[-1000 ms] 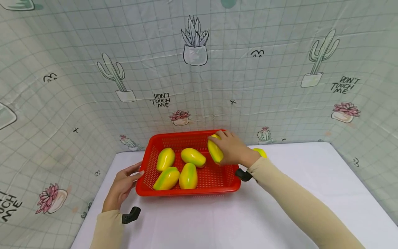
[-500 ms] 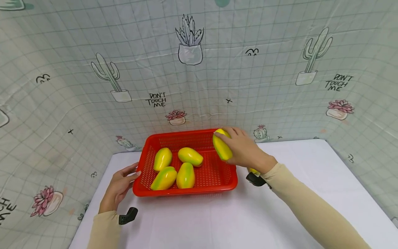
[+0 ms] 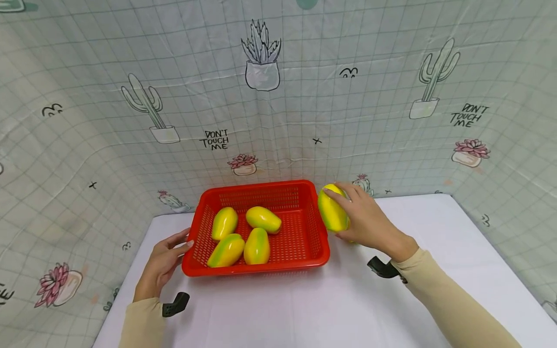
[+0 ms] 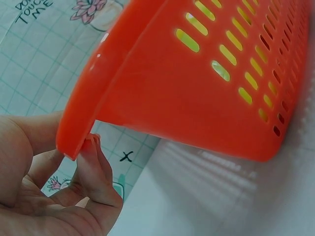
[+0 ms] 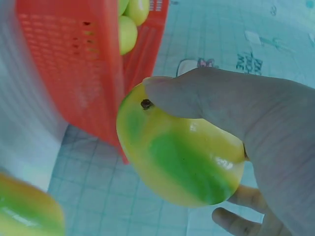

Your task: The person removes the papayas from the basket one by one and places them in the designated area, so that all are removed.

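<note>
A red plastic basket (image 3: 304,265) holds several yellow-green mangoes (image 3: 256,246) in its left and middle part. My left hand (image 3: 166,258) pinches the basket's left rim between thumb and fingers, as the left wrist view shows at the rim (image 4: 81,115). Just outside the basket's right wall, my right hand (image 3: 370,217) grips another mango (image 3: 332,209), raised to about rim height. In the right wrist view the thumb lies over this mango (image 5: 182,152) near its dark stem end, with fingers round the far side.
One more mango (image 5: 27,209) lies on the white table (image 3: 270,309) to the right of the basket, mostly hidden behind my right hand in the head view. A cloth (image 3: 296,111) printed with cacti hangs behind and at the sides.
My right hand has carried its mango rightward, from over the basket's right part to outside its right wall. The left hand keeps its hold on the rim; the head view has shifted slightly.
</note>
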The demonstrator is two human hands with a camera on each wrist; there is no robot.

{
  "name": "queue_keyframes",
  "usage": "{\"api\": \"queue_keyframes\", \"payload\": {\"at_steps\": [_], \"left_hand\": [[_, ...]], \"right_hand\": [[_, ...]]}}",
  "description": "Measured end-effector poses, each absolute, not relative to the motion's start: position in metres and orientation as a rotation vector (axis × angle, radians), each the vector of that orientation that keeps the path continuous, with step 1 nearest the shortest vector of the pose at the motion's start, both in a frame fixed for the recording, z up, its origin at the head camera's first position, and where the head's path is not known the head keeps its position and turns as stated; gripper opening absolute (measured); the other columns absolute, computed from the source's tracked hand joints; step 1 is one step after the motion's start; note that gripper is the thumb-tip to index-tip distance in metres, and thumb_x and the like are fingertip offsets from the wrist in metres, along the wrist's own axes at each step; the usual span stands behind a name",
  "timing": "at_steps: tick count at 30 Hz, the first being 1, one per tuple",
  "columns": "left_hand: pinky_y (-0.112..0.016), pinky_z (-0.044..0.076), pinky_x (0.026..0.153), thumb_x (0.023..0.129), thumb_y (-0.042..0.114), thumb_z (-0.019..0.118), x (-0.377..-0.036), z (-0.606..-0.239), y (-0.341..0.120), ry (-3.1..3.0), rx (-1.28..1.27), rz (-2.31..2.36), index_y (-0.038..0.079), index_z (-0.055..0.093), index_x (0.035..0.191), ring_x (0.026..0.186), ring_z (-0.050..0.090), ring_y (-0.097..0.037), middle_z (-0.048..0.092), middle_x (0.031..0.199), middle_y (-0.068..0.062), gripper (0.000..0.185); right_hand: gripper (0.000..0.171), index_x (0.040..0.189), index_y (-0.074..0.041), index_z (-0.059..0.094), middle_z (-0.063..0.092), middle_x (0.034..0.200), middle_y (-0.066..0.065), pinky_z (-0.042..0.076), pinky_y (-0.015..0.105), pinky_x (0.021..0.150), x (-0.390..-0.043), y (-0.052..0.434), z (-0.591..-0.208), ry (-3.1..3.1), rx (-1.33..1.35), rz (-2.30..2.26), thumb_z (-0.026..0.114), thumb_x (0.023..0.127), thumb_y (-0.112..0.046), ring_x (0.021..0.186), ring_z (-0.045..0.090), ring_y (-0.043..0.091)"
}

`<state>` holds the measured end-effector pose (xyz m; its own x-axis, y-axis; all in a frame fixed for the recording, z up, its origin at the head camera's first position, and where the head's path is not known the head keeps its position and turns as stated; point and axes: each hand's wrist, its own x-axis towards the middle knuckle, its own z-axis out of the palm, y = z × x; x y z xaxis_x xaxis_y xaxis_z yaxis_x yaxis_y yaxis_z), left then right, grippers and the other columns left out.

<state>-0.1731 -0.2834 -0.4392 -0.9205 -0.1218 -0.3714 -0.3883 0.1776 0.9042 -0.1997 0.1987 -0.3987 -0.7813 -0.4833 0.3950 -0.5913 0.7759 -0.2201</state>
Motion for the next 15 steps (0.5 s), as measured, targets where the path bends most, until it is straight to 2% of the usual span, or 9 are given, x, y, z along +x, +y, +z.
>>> {"api": "queue_keyframes", "payload": {"at_steps": [9, 15], "left_hand": [[-0.014, 0.057, 0.082, 0.109, 0.013, 0.059, -0.174, -0.439, -0.285, 2.216, -0.495, 1.846, 0.004, 0.033, 0.165, 0.108, 0.056, -0.012, 0.031, 0.164, -0.023, 0.063], [-0.015, 0.057, 0.083, 0.109, 0.014, 0.059, -0.173, -0.439, -0.284, 2.212, -0.498, 1.844, 0.004, 0.033, 0.165, 0.110, 0.056, -0.014, 0.030, 0.165, -0.023, 0.062]], "right_hand": [[0.098, 0.150, -0.008, 0.055, 0.047, 0.152, 0.026, 0.043, 0.068, 0.105, -0.185, 0.231, -0.410, -2.640, 0.731, 0.489, 0.100, 0.063, -0.013, 0.128, 0.049, 0.050], [0.100, 0.149, -0.007, 0.055, 0.046, 0.151, 0.028, 0.042, 0.073, 0.103, -0.178, 0.253, -0.421, -2.623, 0.677, 0.464, 0.101, 0.060, -0.010, 0.129, 0.047, 0.053]]}}
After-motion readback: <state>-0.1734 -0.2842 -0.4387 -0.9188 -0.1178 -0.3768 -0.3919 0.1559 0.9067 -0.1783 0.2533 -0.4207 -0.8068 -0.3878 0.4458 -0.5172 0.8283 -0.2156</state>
